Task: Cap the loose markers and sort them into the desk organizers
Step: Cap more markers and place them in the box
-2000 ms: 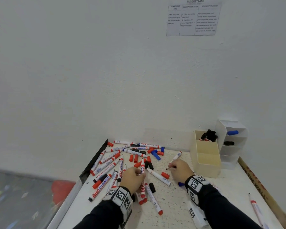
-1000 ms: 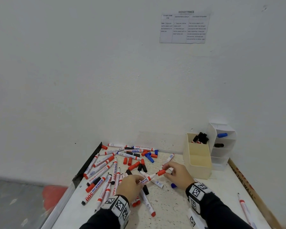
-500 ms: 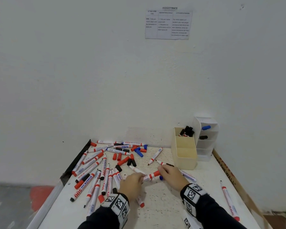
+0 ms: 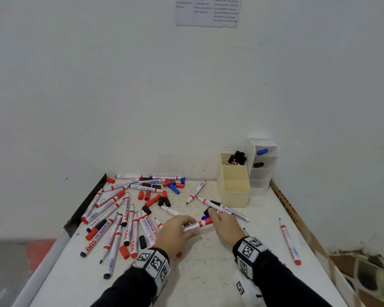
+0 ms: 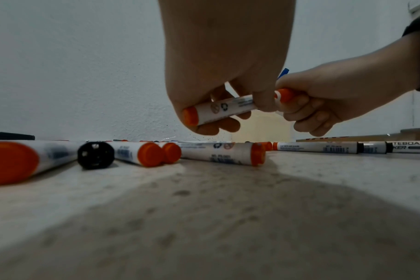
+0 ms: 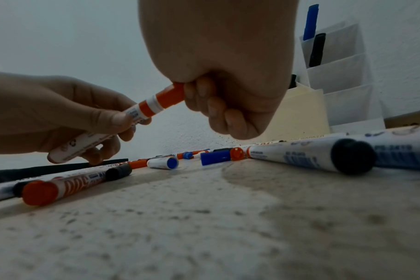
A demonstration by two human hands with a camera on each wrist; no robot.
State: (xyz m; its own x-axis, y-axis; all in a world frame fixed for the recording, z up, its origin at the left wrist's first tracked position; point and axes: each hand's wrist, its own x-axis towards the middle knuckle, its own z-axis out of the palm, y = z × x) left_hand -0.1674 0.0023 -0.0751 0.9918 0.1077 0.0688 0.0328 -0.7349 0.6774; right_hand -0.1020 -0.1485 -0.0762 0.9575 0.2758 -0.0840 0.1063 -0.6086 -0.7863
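A: Red cap [image 6: 168, 95] now sits on the marker [image 5: 224, 109]; a second ago it was still apart.

B: So that marker is ready for sorting. Grips?

A: Left hand [image 4: 175, 232] grips the barrel, right hand [image 4: 224, 224] the cap end, above the table's [image 4: 208, 273] middle, organizers [image 4: 234, 191] well apart at the far right corner.

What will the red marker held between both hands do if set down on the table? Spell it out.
The red marker is a smooth round barrel, so it would probably roll on the flat table. It spans left hand to right hand unbent, so likely stiff. Its cap looks seated, so it should stay on.
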